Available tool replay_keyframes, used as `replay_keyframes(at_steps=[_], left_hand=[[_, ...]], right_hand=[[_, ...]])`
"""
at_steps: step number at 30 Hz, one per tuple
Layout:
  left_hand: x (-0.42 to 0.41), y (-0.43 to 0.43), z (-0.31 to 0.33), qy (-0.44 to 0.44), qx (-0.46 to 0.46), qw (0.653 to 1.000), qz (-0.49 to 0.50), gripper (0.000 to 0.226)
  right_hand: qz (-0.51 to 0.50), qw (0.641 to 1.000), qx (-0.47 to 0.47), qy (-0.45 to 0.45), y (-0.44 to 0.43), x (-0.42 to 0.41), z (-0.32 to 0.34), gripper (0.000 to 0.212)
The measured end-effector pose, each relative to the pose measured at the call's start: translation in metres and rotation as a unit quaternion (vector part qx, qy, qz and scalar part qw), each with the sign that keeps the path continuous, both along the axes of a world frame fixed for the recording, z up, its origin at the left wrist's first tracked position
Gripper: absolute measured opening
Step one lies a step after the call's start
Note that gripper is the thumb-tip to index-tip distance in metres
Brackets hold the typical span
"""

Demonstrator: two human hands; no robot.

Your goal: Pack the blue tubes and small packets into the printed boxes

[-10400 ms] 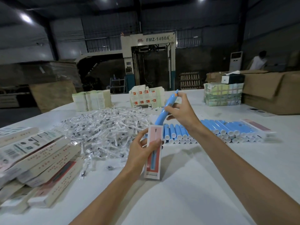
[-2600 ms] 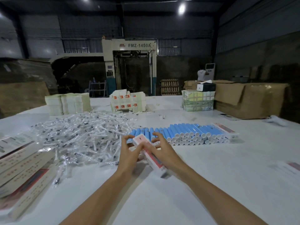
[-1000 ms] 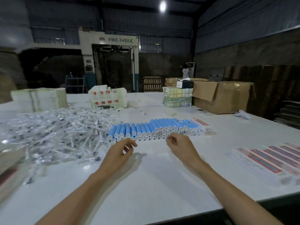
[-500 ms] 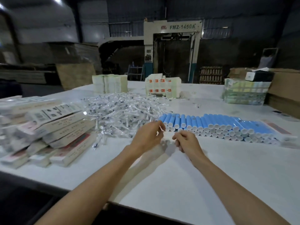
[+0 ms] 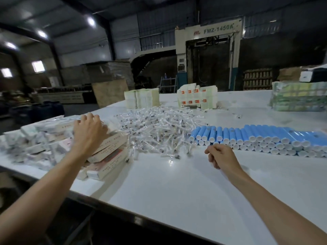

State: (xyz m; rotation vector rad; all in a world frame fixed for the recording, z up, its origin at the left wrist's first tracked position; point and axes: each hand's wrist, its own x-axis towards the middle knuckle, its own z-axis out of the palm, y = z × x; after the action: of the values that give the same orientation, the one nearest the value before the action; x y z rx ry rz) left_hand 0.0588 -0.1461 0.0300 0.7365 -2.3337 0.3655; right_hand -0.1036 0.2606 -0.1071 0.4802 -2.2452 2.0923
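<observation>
A loose stack of printed boxes (image 5: 109,147) lies at the table's left. My left hand (image 5: 88,133) is on top of it, fingers curled over the far edge of the uppermost box. A heap of small clear packets (image 5: 159,128) fills the middle. To its right the blue tubes (image 5: 265,137) lie in rows, white caps toward me. My right hand (image 5: 221,156) hovers just in front of the left end of the tubes, loosely curled and holding nothing.
The white table (image 5: 177,184) has its front edge (image 5: 123,214) running diagonally near me. At the back stand a pale green bundle (image 5: 141,99), a white-and-orange bundle of cartons (image 5: 196,96) and a wrapped green stack (image 5: 299,98). A large machine stands behind.
My left hand has moved from the middle of the table leftward onto the stack of printed boxes. My right hand has stayed near the tubes. The view has turned left.
</observation>
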Motion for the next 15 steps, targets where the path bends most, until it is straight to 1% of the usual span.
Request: replay_keyframes(at_steps=[2,3,5,6,9,12,15], left_hand=[[-0.001,-0.012,0.006,-0.017,0.042,0.999,0.013,0.039],[-0.003,-0.015,0.006,-0.043,0.048,0.998,0.017,0.045],[-0.007,-0.016,0.006,-0.091,0.027,0.995,0.015,0.055],[-0.009,-0.015,0.005,-0.100,0.017,0.995,0.015,0.056],[-0.013,-0.015,0.005,-0.113,0.035,0.993,0.012,0.057],[-0.015,-0.013,0.012,-0.132,0.079,0.988,-0.004,0.048],[-0.018,-0.011,0.016,-0.100,0.096,0.990,-0.025,0.052]], right_hand=[[0.001,1.000,0.001,0.003,0.001,0.002,0.001,0.030],[0.001,1.000,0.002,0.004,0.001,0.002,0.002,0.030],[0.001,1.000,0.003,0.006,0.002,0.004,0.003,0.030],[0.001,1.000,0.004,0.007,0.002,0.005,0.003,0.030],[0.001,1.000,0.014,0.008,0.003,0.008,0.006,0.030],[0.001,1.000,0.026,0.010,0.002,0.011,0.007,0.029],[0.001,0.999,0.036,0.016,0.001,0.013,0.009,0.030]])
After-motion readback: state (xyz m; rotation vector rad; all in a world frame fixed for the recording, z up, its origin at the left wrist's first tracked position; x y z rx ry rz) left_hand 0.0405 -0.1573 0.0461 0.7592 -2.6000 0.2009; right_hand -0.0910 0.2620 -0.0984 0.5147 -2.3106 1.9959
